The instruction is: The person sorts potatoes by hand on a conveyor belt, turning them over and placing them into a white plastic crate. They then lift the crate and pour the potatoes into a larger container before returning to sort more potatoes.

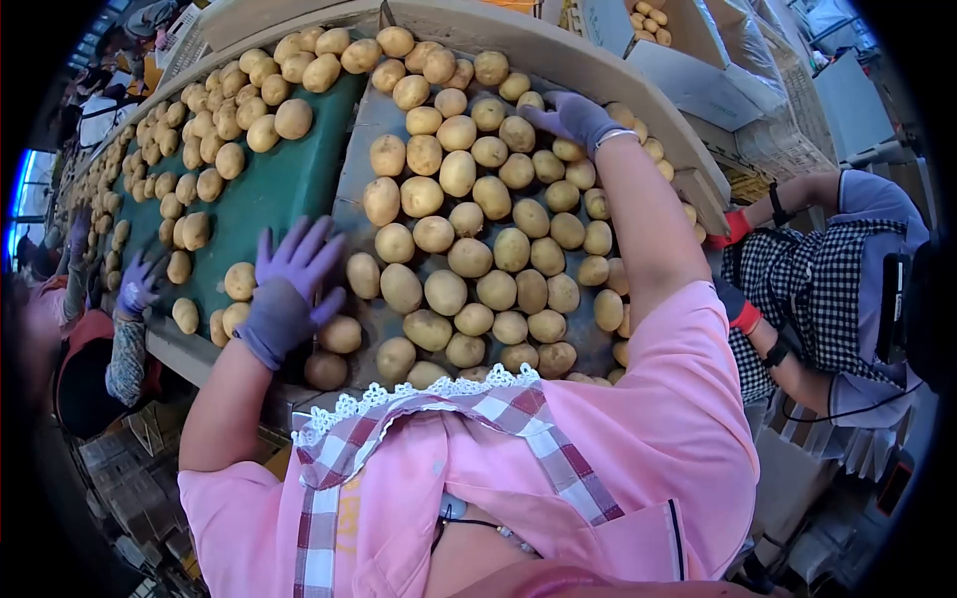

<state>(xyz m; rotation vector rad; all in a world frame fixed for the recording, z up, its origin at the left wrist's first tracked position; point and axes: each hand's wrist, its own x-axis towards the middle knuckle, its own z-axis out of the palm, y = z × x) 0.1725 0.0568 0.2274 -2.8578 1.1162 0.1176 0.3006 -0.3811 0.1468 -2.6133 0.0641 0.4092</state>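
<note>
Potatoes, tan, rounded, smooth-skinned, across grey metal counter and green belt; probably firm, light singly, prone to rolling and bruising, best cupped at widest girth. Purple-gloved left hand: fingers splayed wide, beside belt-edge potatoes. Purple-gloved right hand: over potatoes near raised wooden rim, grip indeterminable. More room mid-belt.

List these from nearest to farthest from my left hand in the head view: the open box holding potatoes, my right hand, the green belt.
1. Green belt, right at the left hand.
2. Right hand, over toward the right among the potatoes.
3. Open box, past the trough wall, far right.
</note>
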